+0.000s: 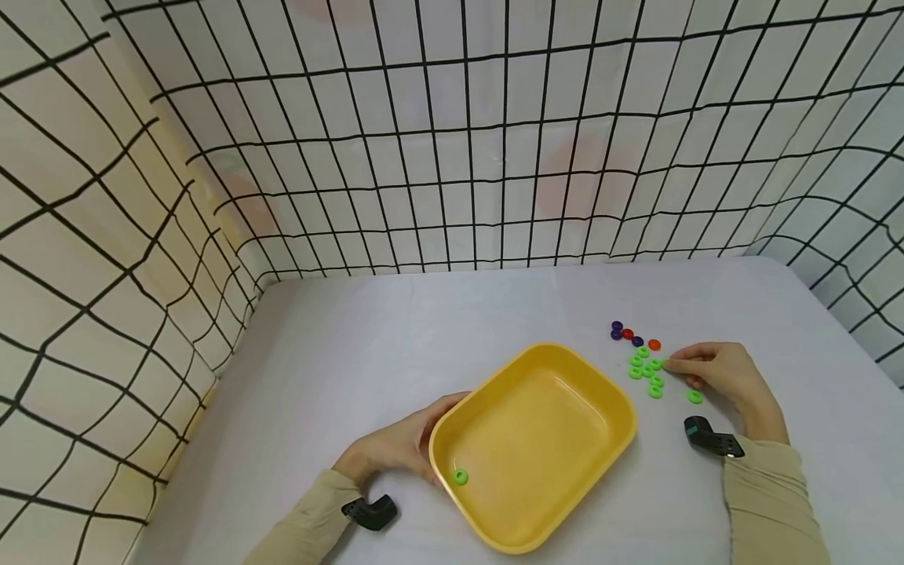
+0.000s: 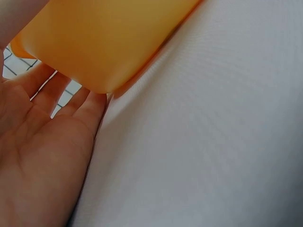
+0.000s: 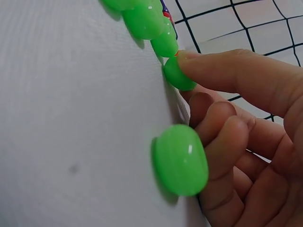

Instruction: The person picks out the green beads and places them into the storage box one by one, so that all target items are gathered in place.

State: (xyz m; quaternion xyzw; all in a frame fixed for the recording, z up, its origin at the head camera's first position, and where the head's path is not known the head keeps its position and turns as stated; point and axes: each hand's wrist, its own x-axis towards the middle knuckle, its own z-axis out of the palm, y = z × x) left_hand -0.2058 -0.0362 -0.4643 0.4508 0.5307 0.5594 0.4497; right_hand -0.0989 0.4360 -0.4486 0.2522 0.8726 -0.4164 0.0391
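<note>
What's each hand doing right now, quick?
Left hand: open, straight fingers against the side of the yellow plastic tray.
Right hand: fingertip on a small green plastic ring; whether it pinches it cannot be told.

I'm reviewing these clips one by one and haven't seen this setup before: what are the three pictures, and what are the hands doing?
There is no machine here: a person works with bare hands at a white table fenced by a grid-patterned wall. The wide picture comes from a camera on the head; the two close-ups come from cameras strapped to each wrist.

The left hand rests against the side of a yellow tray, fingers straight, no real grip. One green ring lies inside the tray.

The right hand touches a green ring at the edge of a green cluster. Another green ring lies by its curled fingers. Purple and red rings lie beyond.
</note>
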